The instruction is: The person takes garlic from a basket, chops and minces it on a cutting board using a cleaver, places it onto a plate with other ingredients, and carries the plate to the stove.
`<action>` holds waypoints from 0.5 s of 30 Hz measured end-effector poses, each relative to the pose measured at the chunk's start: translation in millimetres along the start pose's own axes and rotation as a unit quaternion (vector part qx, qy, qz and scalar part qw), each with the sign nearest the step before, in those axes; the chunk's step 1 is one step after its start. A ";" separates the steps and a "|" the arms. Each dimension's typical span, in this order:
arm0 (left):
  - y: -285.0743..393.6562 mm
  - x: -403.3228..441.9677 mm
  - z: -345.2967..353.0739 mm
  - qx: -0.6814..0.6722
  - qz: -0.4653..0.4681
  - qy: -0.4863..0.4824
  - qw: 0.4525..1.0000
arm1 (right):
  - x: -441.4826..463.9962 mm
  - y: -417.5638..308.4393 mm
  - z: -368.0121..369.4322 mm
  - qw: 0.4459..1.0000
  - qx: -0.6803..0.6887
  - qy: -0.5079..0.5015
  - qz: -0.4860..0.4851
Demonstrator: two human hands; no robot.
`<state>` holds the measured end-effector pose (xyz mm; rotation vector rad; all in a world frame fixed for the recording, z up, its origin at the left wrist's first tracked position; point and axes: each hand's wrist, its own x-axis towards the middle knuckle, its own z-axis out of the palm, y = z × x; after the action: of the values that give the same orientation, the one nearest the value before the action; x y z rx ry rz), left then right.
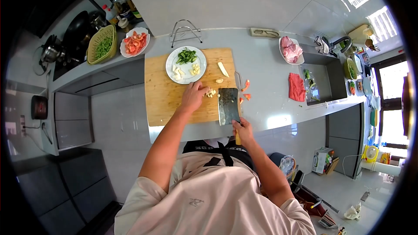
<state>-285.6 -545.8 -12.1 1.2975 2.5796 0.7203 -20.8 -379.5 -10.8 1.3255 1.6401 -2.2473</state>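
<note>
My left hand (194,96) rests on the wooden cutting board (165,102), its fingers apart and bent beside a small pile of chopped garlic (210,92). With my right hand (244,132) I grip the yellowish handle of a cleaver (228,104). Its broad dark blade lies over the board's right edge, just right of the garlic. A white plate (173,78) at the back of the board carries chopped greens (186,56) and two small heaps of pale cut pieces. Beyond the blade lie a pale peeled stick (223,69) and a small yellowish piece (219,81).
Tomato scraps (247,97) and a red cloth (296,87) lie on the counter, near the sink (333,78). A dish of raw meat (291,50) stands behind. At left are cut tomatoes (135,43), a basket of green beans (103,47) and a wire rack (186,33).
</note>
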 end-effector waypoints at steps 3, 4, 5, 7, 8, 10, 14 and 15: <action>-3.1 -7.6 5.4 -0.071 -0.040 0.026 0.996 | 0.6 7.2 9.0 1.000 -0.002 0.010 -0.001; -5.5 -9.1 11.0 -0.102 -0.064 0.046 0.992 | 1.2 6.8 13.7 1.000 -0.006 0.014 0.000; -8.5 -11.4 16.3 -0.095 -0.079 0.044 0.991 | 1.7 6.1 18.0 1.000 -0.011 0.019 0.003; -1.3 -13.2 14.5 -0.082 -0.111 0.038 0.990 | -0.3 1.4 26.6 0.999 -0.021 0.028 0.010; 2.7 -11.7 13.9 -0.096 -0.113 0.042 0.988 | 0.2 -0.5 31.3 0.999 -0.019 0.029 0.006; 8.2 -8.5 16.9 -0.123 -0.116 0.049 0.984 | 2.6 -2.4 37.6 0.999 -0.015 0.030 -0.001; 14.6 0.4 13.6 -0.129 -0.119 0.035 0.984 | 3.1 -8.0 43.4 1.000 -0.024 0.009 -0.015; 16.2 1.4 12.9 -0.136 -0.133 0.035 0.981 | 3.9 -8.2 43.8 1.000 -0.025 0.008 -0.015</action>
<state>-270.4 -532.1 -15.3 0.8421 2.5254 1.0336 -53.5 -409.5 -4.5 1.3181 1.7215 -2.2019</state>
